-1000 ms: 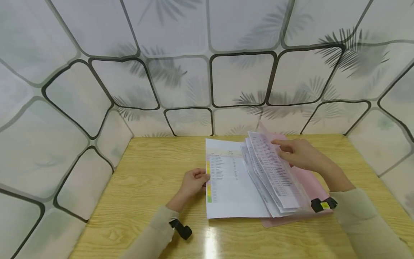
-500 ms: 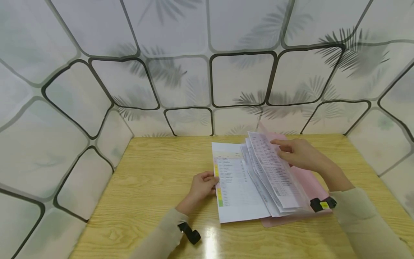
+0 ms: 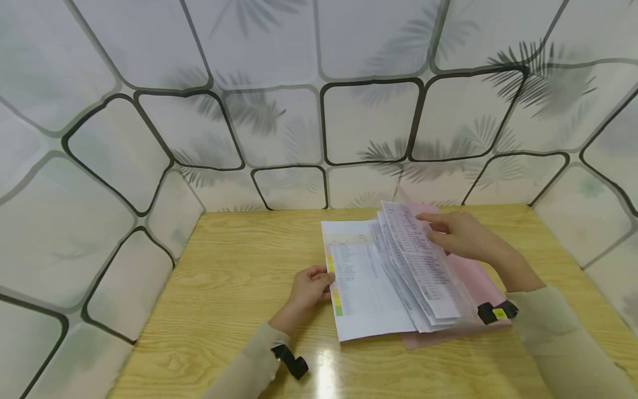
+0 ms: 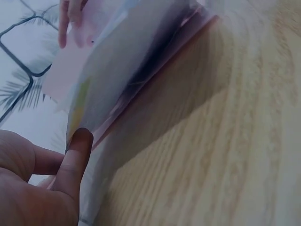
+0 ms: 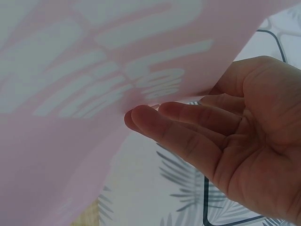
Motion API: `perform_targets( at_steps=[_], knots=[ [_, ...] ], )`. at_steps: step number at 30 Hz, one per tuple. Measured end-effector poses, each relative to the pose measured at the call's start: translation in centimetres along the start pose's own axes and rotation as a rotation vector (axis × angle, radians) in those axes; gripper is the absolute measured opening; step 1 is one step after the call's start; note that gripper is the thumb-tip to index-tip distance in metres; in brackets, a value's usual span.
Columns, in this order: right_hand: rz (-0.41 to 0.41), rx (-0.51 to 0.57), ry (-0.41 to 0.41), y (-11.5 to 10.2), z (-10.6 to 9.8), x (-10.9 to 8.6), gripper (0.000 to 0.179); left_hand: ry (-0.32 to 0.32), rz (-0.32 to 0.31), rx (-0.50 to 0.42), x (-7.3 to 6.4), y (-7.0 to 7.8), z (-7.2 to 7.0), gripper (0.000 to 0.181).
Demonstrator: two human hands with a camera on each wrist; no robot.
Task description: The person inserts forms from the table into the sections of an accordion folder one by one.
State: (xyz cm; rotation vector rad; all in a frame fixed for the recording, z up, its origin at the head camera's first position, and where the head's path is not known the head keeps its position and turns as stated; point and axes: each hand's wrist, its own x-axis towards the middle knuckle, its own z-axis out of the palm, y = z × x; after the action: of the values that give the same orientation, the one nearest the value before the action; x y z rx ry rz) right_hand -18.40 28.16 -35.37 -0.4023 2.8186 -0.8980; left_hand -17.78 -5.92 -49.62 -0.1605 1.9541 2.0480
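A pink folder (image 3: 477, 277) lies open on the table, with several printed sheets (image 3: 416, 249) raised at an angle on its right side. My left hand (image 3: 307, 291) pinches the left edge of a printed sheet of paper (image 3: 364, 299) that has a yellow and green strip. In the left wrist view, the thumb (image 4: 77, 155) presses that sheet's edge, which is lifted off the wood. My right hand (image 3: 463, 235) holds the upper right edge of the raised sheets and the folder's cover. In the right wrist view, the pink translucent cover (image 5: 61, 155) passes between thumb and fingers, hiding the thumb's tip.
The wooden table (image 3: 224, 260) has light glare near its front edge. A patterned wall covering (image 3: 279, 127) encloses the back and sides. A black strap device sits on each wrist, over the sleeves.
My left hand has shifted right and slightly down, bringing the sheet's left edge closer to the raised sheets. Most of that came in the first half second. My right hand has stayed put.
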Motion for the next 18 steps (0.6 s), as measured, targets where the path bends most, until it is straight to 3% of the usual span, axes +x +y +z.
perform_targets(
  at_steps=[6, 10, 13, 18],
  knots=[
    [0.009, 0.0, -0.003, -0.1, 0.1, 0.0, 0.052, -0.043, 0.035, 0.012, -0.3, -0.3, 0.9, 0.03],
    [0.006, 0.004, -0.001, -0.1, 0.2, -0.1, 0.052, -0.036, 0.055, 0.019, -0.3, -0.5, 1.5, 0.03],
    [0.004, -0.001, 0.005, 0.0, 0.2, -0.1, 0.052, -0.026, 0.051, 0.008, -0.2, -0.5, 1.9, 0.032],
    [0.005, -0.005, 0.008, 0.0, 0.2, -0.1, 0.052, -0.067, 0.018, 0.0, 0.0, -0.5, 2.4, 0.034]
  ],
)
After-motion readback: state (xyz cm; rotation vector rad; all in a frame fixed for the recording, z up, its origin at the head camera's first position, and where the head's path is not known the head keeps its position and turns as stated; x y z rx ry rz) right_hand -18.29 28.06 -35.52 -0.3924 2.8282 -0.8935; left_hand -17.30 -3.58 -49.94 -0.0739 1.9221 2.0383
